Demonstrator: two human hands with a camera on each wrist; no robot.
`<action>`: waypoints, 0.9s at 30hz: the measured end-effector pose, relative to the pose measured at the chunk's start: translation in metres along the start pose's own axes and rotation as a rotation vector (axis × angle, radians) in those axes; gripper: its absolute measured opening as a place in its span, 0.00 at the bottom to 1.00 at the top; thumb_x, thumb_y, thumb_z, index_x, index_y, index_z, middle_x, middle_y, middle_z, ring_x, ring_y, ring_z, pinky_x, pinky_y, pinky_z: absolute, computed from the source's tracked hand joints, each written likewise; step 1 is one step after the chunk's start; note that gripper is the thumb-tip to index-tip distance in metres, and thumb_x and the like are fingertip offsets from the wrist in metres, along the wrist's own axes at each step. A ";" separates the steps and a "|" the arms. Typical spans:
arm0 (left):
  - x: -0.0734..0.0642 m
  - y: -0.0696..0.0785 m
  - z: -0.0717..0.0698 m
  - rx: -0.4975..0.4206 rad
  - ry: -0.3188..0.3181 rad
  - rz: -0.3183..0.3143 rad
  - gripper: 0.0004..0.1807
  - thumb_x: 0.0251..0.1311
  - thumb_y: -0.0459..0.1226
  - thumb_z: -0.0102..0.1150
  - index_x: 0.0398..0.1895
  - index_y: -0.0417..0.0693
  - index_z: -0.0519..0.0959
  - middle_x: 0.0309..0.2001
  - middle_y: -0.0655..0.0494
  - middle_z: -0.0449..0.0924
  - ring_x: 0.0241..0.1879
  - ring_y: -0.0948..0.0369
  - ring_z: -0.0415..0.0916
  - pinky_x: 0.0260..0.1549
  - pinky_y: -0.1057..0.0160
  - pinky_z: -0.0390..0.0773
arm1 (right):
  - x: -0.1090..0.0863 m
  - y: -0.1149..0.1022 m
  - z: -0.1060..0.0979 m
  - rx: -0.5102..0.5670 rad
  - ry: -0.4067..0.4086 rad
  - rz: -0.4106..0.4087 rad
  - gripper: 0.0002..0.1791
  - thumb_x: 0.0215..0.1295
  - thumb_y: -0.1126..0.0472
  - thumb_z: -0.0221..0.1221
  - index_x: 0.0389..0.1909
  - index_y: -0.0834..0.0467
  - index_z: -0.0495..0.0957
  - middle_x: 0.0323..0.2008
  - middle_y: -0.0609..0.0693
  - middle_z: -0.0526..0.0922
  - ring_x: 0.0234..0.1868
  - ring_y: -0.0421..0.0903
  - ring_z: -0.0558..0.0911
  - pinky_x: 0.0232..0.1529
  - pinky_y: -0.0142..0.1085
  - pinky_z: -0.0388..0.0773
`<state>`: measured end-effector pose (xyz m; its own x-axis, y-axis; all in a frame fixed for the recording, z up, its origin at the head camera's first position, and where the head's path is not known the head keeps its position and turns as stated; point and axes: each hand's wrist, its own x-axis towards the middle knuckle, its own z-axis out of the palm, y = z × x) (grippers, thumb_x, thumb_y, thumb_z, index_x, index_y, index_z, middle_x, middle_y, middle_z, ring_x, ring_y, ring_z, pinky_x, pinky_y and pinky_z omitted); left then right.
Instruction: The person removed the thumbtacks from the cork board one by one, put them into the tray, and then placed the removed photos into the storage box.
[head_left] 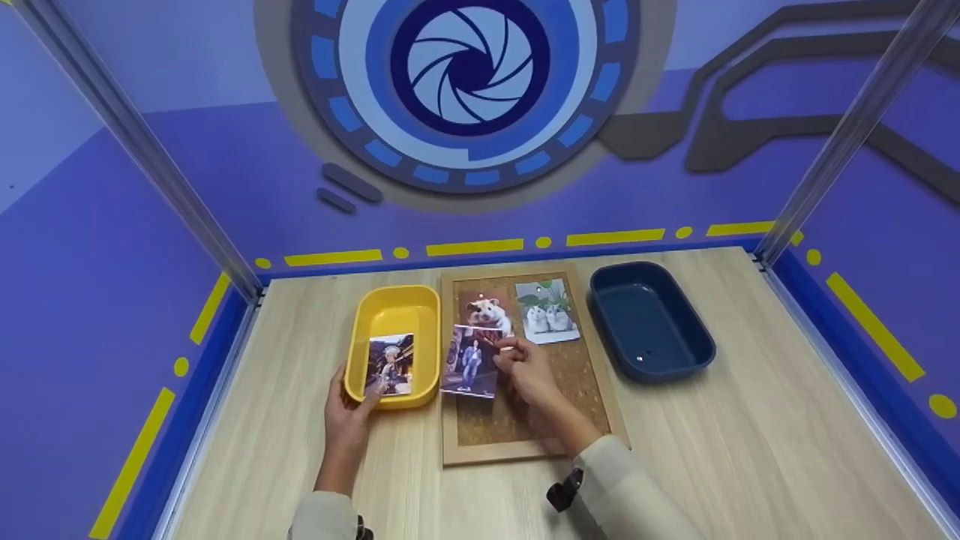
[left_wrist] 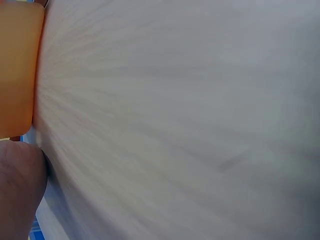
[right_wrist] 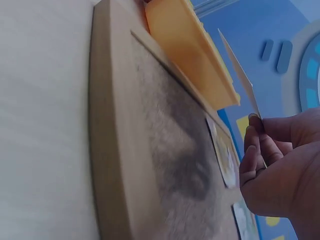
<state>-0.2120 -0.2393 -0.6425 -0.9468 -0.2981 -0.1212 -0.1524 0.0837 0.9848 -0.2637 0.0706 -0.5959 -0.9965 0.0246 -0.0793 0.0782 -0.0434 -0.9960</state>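
Note:
My right hand (head_left: 529,371) pinches a photo card (head_left: 469,364) of a person in blue clothes by its right edge. In the right wrist view the card (right_wrist: 239,70) is seen nearly edge-on, raised above the cork board (head_left: 487,427). My left hand (head_left: 349,409) grips the near left corner of a yellow tray (head_left: 433,315), thumb over the rim and fingers outside. Inside the tray lies another photo (head_left: 390,360), its lower edge by the thumb. On the board are a hamster photo (head_left: 487,309), partly covered by the held card, and a photo of two small animals (head_left: 547,319).
A dark blue tray (head_left: 694,341) stands right of the board, with small shiny bits inside. Each board photo has a small pin-like dot near its top. The wooden table (head_left: 720,465) is bounded by a purple back wall (head_left: 525,217) and side walls with metal posts.

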 end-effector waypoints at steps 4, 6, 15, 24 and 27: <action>0.001 0.000 0.000 0.008 0.004 -0.005 0.46 0.73 0.39 0.65 0.88 0.62 0.51 0.88 0.54 0.52 0.88 0.51 0.49 0.87 0.49 0.53 | 0.002 -0.006 0.011 0.015 -0.029 -0.004 0.15 0.65 0.77 0.62 0.52 0.77 0.78 0.26 0.46 0.81 0.28 0.38 0.76 0.31 0.28 0.74; 0.001 0.000 0.000 0.014 0.006 -0.012 0.46 0.74 0.39 0.65 0.88 0.63 0.51 0.88 0.54 0.52 0.88 0.51 0.49 0.87 0.48 0.53 | 0.003 -0.008 0.017 0.023 -0.034 -0.008 0.15 0.65 0.77 0.62 0.52 0.77 0.79 0.28 0.47 0.81 0.29 0.37 0.76 0.31 0.27 0.75; 0.000 -0.001 -0.001 -0.003 0.000 -0.022 0.47 0.73 0.40 0.66 0.88 0.63 0.50 0.88 0.54 0.52 0.87 0.52 0.50 0.86 0.49 0.54 | 0.014 -0.010 0.044 -0.050 -0.031 -0.023 0.14 0.63 0.77 0.63 0.49 0.73 0.82 0.27 0.47 0.82 0.28 0.37 0.77 0.30 0.26 0.76; -0.001 -0.001 -0.003 -0.052 -0.003 0.003 0.47 0.72 0.36 0.66 0.88 0.56 0.51 0.87 0.48 0.54 0.86 0.50 0.54 0.85 0.48 0.58 | 0.021 -0.014 0.068 -0.196 -0.089 -0.134 0.13 0.63 0.78 0.63 0.48 0.72 0.83 0.32 0.61 0.87 0.29 0.40 0.77 0.28 0.25 0.73; -0.002 -0.001 -0.002 -0.043 -0.008 -0.012 0.47 0.72 0.40 0.68 0.88 0.59 0.51 0.86 0.50 0.55 0.85 0.51 0.55 0.84 0.50 0.59 | 0.023 -0.016 0.076 -0.228 -0.099 -0.144 0.12 0.64 0.78 0.63 0.48 0.71 0.83 0.32 0.58 0.86 0.30 0.41 0.77 0.29 0.24 0.74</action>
<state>-0.2097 -0.2406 -0.6426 -0.9472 -0.2914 -0.1340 -0.1518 0.0389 0.9877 -0.2895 -0.0036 -0.5789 -0.9949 -0.0839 0.0566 -0.0709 0.1796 -0.9812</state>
